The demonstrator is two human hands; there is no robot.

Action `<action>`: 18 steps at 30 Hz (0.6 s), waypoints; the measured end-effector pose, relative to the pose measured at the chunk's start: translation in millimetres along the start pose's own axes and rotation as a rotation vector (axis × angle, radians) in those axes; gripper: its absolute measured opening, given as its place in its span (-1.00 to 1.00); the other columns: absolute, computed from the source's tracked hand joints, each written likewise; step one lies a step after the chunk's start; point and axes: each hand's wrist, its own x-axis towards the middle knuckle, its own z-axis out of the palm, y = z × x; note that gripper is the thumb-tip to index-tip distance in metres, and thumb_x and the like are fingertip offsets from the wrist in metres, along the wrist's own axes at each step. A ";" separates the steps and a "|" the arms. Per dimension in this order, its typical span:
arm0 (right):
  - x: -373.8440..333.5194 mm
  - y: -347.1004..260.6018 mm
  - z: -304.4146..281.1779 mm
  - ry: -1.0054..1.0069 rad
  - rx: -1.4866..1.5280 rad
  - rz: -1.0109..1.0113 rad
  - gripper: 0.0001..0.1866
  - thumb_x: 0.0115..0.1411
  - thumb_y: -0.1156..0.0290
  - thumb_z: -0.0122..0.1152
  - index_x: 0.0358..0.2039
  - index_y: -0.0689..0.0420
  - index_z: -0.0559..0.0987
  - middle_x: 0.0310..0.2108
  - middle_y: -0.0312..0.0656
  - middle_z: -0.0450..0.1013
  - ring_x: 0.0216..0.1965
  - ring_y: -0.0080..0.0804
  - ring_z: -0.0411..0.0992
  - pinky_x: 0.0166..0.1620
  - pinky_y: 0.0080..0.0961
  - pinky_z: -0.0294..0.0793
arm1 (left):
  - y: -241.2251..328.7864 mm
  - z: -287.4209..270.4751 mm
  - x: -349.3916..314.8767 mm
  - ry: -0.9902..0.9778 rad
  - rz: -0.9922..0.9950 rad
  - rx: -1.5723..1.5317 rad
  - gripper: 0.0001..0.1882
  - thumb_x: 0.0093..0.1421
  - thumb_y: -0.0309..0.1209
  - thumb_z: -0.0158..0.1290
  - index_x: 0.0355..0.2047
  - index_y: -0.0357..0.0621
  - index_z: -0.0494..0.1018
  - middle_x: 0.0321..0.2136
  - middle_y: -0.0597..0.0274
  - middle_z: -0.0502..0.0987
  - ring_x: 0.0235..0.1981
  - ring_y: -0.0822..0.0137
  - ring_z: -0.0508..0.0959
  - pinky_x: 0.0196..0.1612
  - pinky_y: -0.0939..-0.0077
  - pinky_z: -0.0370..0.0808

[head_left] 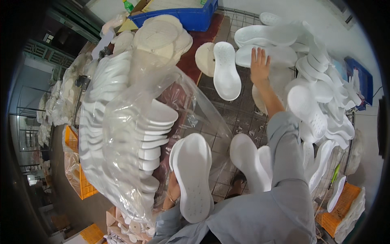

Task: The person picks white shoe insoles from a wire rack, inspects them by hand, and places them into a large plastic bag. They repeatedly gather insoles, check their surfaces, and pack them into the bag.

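Note:
My left hand (173, 188) is wrapped round the side of a small stack of white foam insoles (194, 179), held upright near my body. Most of its fingers are hidden behind them. Farther out, my right hand (260, 67) reaches over a white insole (282, 56) at the far edge of the work surface. Its fingers are stretched out and appear to touch the insole. A single perforated insole (226, 71) lies left of that hand, partly over a round cream pad (205, 59). More insoles (245, 158) sit below my right forearm.
A clear plastic bag (195, 97) holds rows of stacked insoles (156, 134) on the left. Loose insoles (310, 105) heap up on the right. Round cream pads (160, 36) and a blue crate (174, 18) stand at the back. Orange crates (87, 183) are low at the left.

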 end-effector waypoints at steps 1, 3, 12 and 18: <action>14.9 22.7 9.3 -0.095 -0.026 -0.007 -0.33 -0.04 0.53 0.16 0.15 0.15 0.27 0.20 -0.08 0.16 0.22 -0.13 0.15 0.23 -0.07 0.14 | 0.0 0.8 2.4 -0.005 -0.009 -0.005 -0.58 0.05 -0.45 0.09 -0.06 -0.36 0.40 -0.37 -0.03 0.60 -0.31 0.19 0.61 -0.29 0.36 0.53; 38.9 52.8 11.3 -0.301 -0.074 -0.017 -0.36 -0.04 0.55 0.15 0.13 0.13 0.29 0.18 -0.13 0.20 0.19 -0.17 0.19 0.22 -0.05 0.14 | 0.8 0.9 6.4 -0.014 -0.030 -0.007 -0.58 0.05 -0.45 0.09 -0.06 -0.36 0.40 -0.36 -0.04 0.60 -0.31 0.18 0.61 -0.29 0.36 0.53; 19.3 108.0 -126.0 -0.419 0.270 -0.729 -0.54 -0.06 0.44 0.21 -0.07 -0.16 0.51 0.15 -0.43 0.31 0.29 -0.37 0.10 0.30 -0.17 0.08 | 0.5 8.4 33.2 -0.118 -0.058 -0.017 -0.57 0.05 -0.45 0.09 -0.05 -0.35 0.40 -0.35 -0.05 0.60 -0.30 0.17 0.61 -0.27 0.35 0.52; 84.1 117.2 -16.3 -0.006 0.116 -0.237 -0.50 0.00 0.53 0.14 0.03 0.12 0.41 0.16 -0.23 0.26 0.19 -0.22 0.23 0.17 -0.17 0.26 | 4.7 19.4 40.5 -0.157 -0.079 0.005 -0.57 0.05 -0.45 0.09 -0.04 -0.34 0.39 -0.34 -0.05 0.60 -0.29 0.16 0.61 -0.25 0.35 0.52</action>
